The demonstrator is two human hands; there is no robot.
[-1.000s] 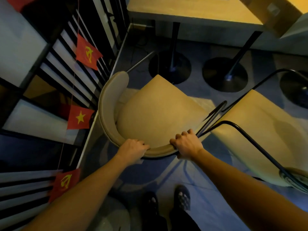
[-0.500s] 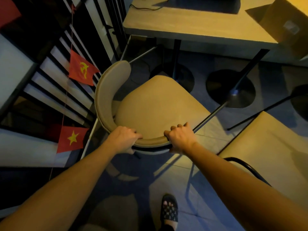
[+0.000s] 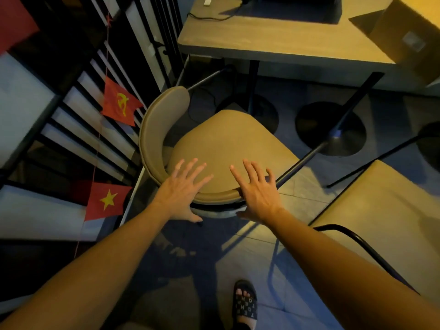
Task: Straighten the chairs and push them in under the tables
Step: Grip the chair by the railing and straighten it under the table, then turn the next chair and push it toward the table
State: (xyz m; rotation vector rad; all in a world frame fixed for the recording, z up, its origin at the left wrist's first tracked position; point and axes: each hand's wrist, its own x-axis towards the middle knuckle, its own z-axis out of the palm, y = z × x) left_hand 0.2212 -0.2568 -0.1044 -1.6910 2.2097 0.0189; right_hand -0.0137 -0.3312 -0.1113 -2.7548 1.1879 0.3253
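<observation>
A tan padded chair (image 3: 228, 144) with a curved backrest stands in front of me, its seat pointing toward the wooden table (image 3: 273, 39). The seat's far tip lies near the table's black pedestal base. My left hand (image 3: 183, 189) hovers over the backrest's near rim with fingers spread, holding nothing. My right hand (image 3: 257, 189) is spread the same way over the rim's right end. A second tan chair (image 3: 385, 210) with a black metal frame stands at the right, angled away from the table.
A black railing with white slats (image 3: 78, 120) runs along the left, close to the chair, strung with red flags (image 3: 119, 103). Round black table bases (image 3: 331, 127) sit on the tiled floor. A cardboard box (image 3: 404, 36) and a cable lie on the table. My sandalled foot (image 3: 245, 303) is below.
Both hands have let go of the chair's backrest and opened. Over the second, the chair moved forward toward the table and away from the right chair.
</observation>
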